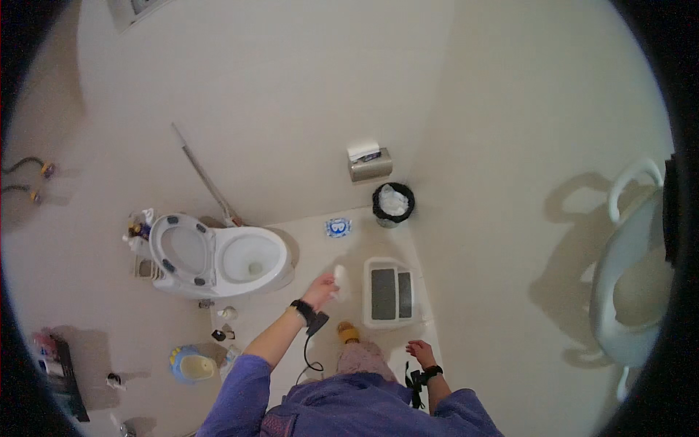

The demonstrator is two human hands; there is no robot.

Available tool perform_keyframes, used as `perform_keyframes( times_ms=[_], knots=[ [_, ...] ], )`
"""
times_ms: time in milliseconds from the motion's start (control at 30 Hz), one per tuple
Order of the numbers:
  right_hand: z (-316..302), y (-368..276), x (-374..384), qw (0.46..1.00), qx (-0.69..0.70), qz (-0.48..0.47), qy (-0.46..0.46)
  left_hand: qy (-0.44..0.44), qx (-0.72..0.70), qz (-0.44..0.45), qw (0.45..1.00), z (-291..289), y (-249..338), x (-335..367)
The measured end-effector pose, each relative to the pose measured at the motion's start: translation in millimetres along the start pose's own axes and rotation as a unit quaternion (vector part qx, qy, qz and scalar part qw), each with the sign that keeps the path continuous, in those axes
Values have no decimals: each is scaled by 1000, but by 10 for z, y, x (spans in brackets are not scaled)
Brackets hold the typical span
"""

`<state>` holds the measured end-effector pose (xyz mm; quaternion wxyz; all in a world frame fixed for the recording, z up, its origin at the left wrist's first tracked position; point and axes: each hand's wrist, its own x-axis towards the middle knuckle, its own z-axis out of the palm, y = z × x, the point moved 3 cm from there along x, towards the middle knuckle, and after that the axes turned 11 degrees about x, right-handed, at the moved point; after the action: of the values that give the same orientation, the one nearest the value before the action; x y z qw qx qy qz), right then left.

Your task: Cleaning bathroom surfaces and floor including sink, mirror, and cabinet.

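My left hand (320,291) reaches forward over the floor, its fingers closed on a small white wad (339,274), perhaps a tissue or wipe. Just to its left stands the white toilet (280,264), with its seat and lid raised. My right hand (420,352) hangs low near my body, fingers apart and holding nothing. Ahead of that hand sits a white tub with grey panels (370,315). A blue-and-white packet (338,227) lies on the floor beyond my left hand.
A small bin with a black liner (389,206) holds white paper near the far wall, below a paper dispenser (370,167). A long-handled tool (206,175) leans behind the toilet. A blue-and-yellow potty (195,365) is at left; a pale baby tub (610,309) hangs at right.
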<state>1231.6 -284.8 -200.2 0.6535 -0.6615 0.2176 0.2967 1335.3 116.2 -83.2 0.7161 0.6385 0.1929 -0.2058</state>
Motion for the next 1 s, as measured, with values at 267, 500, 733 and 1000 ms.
perform_keyframes(
  times_ms=[267, 500, 733, 1000],
  knots=[
    [-249, -65, -179, 997, -63, -49, 24, 15, 78, 118, 990, 1043, 1357, 1997],
    [-1067, 1317, 56, 885, -426, 48, -180, -41, 432, 92, 896, 459, -54, 1277],
    [-471, 86, 1201, 933, -229, 186, -206, 461, 297, -356, 757, -1761, -3039, -1915],
    [1438, -2143, 3127, 869, -392, -101, -286, 683, -329, -294, 581, -167, -3824, -4248]
  ],
)
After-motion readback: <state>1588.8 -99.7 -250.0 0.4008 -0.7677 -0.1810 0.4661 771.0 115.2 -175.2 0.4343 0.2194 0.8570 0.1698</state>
